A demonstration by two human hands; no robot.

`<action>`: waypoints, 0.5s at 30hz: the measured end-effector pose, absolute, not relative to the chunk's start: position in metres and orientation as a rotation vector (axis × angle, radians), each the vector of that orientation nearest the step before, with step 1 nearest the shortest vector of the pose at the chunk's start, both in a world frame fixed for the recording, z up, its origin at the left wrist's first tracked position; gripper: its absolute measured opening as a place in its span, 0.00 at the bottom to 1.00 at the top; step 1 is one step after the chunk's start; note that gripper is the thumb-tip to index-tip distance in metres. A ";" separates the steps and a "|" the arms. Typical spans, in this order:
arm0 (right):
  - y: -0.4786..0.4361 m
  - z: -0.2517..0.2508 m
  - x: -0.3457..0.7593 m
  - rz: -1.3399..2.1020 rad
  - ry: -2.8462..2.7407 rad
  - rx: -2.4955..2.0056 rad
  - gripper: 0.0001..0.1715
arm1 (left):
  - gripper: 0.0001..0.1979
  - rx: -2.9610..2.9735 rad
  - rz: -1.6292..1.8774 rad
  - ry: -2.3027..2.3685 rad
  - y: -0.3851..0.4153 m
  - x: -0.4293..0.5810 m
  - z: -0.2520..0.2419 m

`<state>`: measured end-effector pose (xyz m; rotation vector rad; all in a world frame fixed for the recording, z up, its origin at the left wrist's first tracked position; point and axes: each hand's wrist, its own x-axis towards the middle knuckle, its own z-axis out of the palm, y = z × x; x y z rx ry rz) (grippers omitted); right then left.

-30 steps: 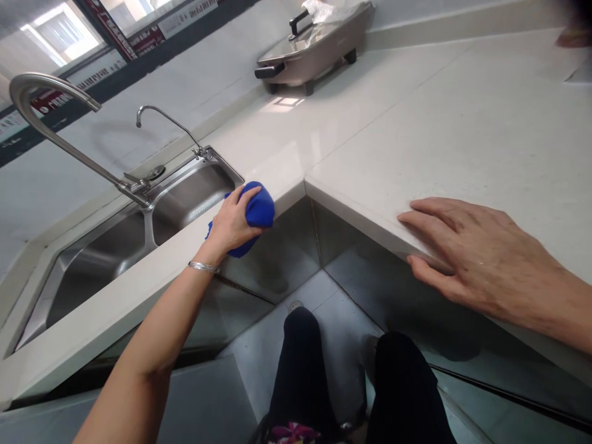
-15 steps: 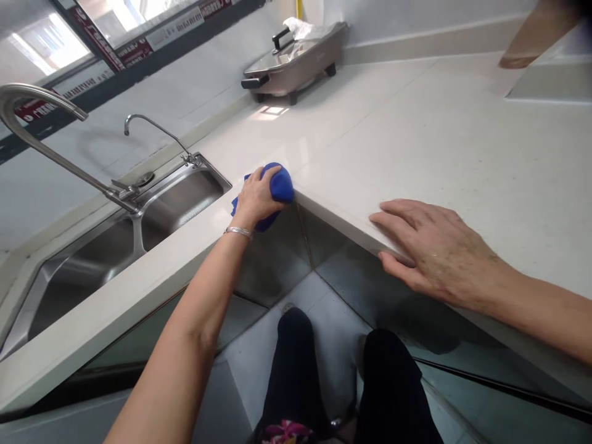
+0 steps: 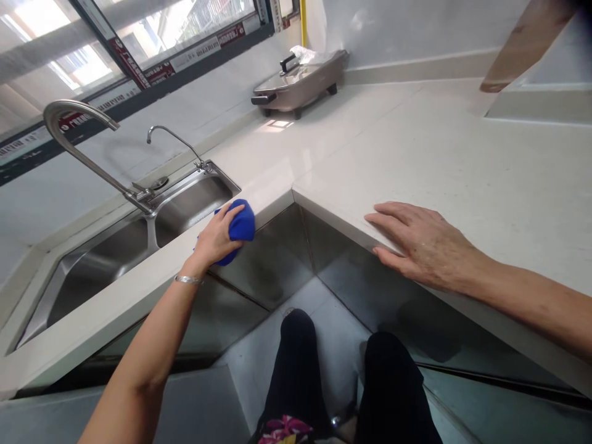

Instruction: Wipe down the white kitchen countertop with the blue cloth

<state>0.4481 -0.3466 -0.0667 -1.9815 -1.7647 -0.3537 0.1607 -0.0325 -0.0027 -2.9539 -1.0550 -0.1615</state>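
A blue cloth (image 3: 242, 222) is gripped in my left hand (image 3: 216, 239), which wears a silver bracelet at the wrist. The cloth is pressed over the front edge of the white countertop (image 3: 272, 206), beside the sink, and part of it hangs down the edge. My right hand (image 3: 420, 243) rests on the counter's other arm, its fingers apart on the top and the thumb against the front edge. Nothing is held in it. Left of my left hand lies the double-bowl steel sink (image 3: 151, 234).
A large faucet (image 3: 87, 160) and a thin faucet (image 3: 178, 140) rise behind the sink. An electric pan (image 3: 296, 86) with a glass lid stands at the back near the wall. Below the inner corner are dark cabinet panels (image 3: 272, 259) and my legs.
My left hand has slid the cloth along the edge, away from the inner corner, toward the left and nearer to me. The right hand stays on the counter. The view has tilted slightly.
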 end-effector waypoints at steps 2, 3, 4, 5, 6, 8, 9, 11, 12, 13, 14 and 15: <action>-0.347 -0.068 0.448 -0.357 -1.767 -1.976 0.30 | 0.45 -2.918 -0.128 -1.107 -0.036 0.131 0.000; -0.347 -0.068 0.448 -0.359 -1.770 -1.975 0.30 | 0.45 -2.900 -0.112 -1.135 -0.037 0.116 0.001; -0.347 -0.068 0.448 -0.364 -1.772 -1.976 0.30 | 0.44 -2.883 -0.097 -1.159 -0.039 0.101 0.002; -0.347 -0.068 0.447 -0.369 -1.774 -1.980 0.29 | 0.44 -2.866 -0.086 -1.180 -0.040 0.087 0.002; -0.347 -0.068 0.447 -0.373 -1.777 -1.985 0.29 | 0.43 -2.851 -0.080 -1.198 -0.041 0.073 0.002; -0.347 -0.067 0.446 -0.378 -1.787 -1.993 0.29 | 0.41 -2.825 -0.077 -1.231 -0.041 0.048 0.002; -0.346 -0.066 0.446 -0.380 -1.791 -1.995 0.28 | 0.41 -2.813 -0.074 -1.250 -0.040 0.039 0.002; -0.346 -0.066 0.445 -0.387 -1.795 -1.998 0.28 | 0.41 -2.793 -0.069 -1.282 -0.038 0.028 0.000; -0.345 -0.065 0.445 -0.395 -1.795 -2.003 0.27 | 0.41 -2.786 -0.071 -1.294 -0.037 0.026 0.000; -0.345 -0.065 0.445 -0.405 -1.797 -2.013 0.27 | 0.40 -2.780 -0.078 -1.306 -0.036 0.028 -0.001; -0.345 -0.064 0.445 -0.417 -1.799 -2.028 0.26 | 0.41 -2.779 -0.089 -1.313 -0.035 0.032 -0.002; -0.345 -0.064 0.444 -0.431 -1.802 -2.045 0.25 | 0.41 -2.783 -0.102 -1.317 -0.033 0.038 -0.002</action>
